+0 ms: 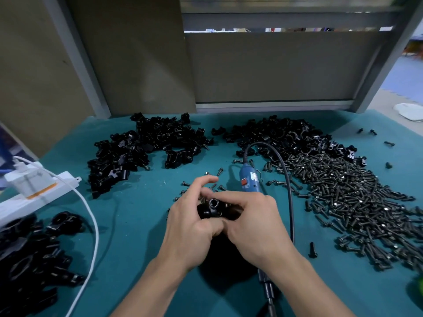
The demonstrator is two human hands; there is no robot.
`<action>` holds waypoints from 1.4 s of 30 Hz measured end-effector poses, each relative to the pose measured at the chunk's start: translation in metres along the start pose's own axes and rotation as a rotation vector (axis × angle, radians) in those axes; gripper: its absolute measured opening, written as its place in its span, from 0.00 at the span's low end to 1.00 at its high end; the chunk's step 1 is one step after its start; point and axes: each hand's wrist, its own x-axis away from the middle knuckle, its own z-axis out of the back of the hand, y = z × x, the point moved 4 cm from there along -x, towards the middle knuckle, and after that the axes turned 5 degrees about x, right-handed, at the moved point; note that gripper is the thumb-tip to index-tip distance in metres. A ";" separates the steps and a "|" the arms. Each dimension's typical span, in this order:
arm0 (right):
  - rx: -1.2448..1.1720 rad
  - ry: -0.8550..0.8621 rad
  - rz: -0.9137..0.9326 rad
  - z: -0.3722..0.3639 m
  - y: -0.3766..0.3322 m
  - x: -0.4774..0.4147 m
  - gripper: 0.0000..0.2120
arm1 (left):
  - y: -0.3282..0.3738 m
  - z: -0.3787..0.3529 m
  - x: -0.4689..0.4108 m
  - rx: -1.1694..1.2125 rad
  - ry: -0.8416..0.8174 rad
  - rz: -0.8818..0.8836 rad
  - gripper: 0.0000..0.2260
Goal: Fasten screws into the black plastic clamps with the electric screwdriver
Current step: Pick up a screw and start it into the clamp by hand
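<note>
Our single head-worn view
We look forward and down, close over the teal table (142,225), toward the panel (274,65) behind it.

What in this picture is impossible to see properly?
Head view:
- Black plastic clamp: mostly covered by left hand and right hand; any screw in it unseen.
- Blue electric screwdriver: middle hidden under right hand; label too small.
- White power strip: cut by left edge.

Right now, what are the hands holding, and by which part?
The left hand and right hand pinch one black plastic clamp by its opposite sides.
</note>
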 end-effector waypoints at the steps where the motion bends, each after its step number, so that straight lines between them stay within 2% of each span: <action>1: -0.015 0.020 -0.011 0.000 0.001 0.000 0.34 | 0.002 -0.001 0.001 -0.009 0.019 -0.032 0.31; 4: 0.002 0.102 -0.053 0.007 0.007 -0.001 0.31 | 0.005 -0.008 0.000 0.009 0.024 -0.122 0.20; 7: 0.033 0.120 -0.070 0.008 0.012 -0.002 0.24 | 0.001 -0.011 -0.005 0.109 0.024 -0.093 0.19; 11: 0.001 0.102 -0.096 0.005 0.011 -0.002 0.32 | -0.007 -0.009 -0.009 0.246 0.010 -0.034 0.13; 14: -0.084 0.096 -0.126 0.008 0.011 -0.002 0.29 | -0.012 -0.005 -0.014 0.369 0.070 0.077 0.09; 16: 0.057 0.113 -0.116 0.011 0.009 -0.002 0.18 | -0.019 0.005 -0.018 0.440 0.206 0.165 0.10; 18: 0.309 0.073 -0.088 0.009 0.003 0.000 0.10 | -0.025 0.018 -0.021 0.557 0.318 0.264 0.06; 19: 0.419 0.027 -0.054 0.005 -0.001 0.002 0.10 | -0.028 0.024 -0.021 0.632 0.353 0.303 0.06; 21: 0.621 -0.112 0.043 -0.011 -0.008 0.004 0.17 | -0.034 0.033 -0.022 0.718 0.386 0.349 0.14; 23: 0.718 -0.217 0.111 -0.024 -0.011 0.006 0.24 | -0.038 0.038 -0.023 0.728 0.385 0.377 0.15; 25: 0.680 -0.234 0.079 -0.024 -0.010 0.005 0.24 | -0.041 0.039 -0.023 0.739 0.377 0.402 0.14; 28: 0.611 -0.166 -0.005 -0.017 -0.006 0.001 0.17 | -0.046 0.038 -0.023 0.764 0.373 0.439 0.13; 30: 0.601 -0.158 -0.010 -0.017 -0.004 0.000 0.15 | -0.047 0.038 -0.023 0.774 0.375 0.462 0.12; 35: 0.578 -0.199 -0.044 -0.013 -0.001 0.005 0.20 | -0.049 0.037 -0.025 0.782 0.340 0.478 0.11; 39: 0.482 -0.014 -0.009 -0.008 0.000 0.001 0.11 | -0.049 0.036 -0.025 0.775 0.286 0.488 0.12; 42: 0.435 0.062 -0.055 -0.010 0.006 -0.006 0.19 | -0.047 0.032 -0.025 0.753 0.238 0.484 0.12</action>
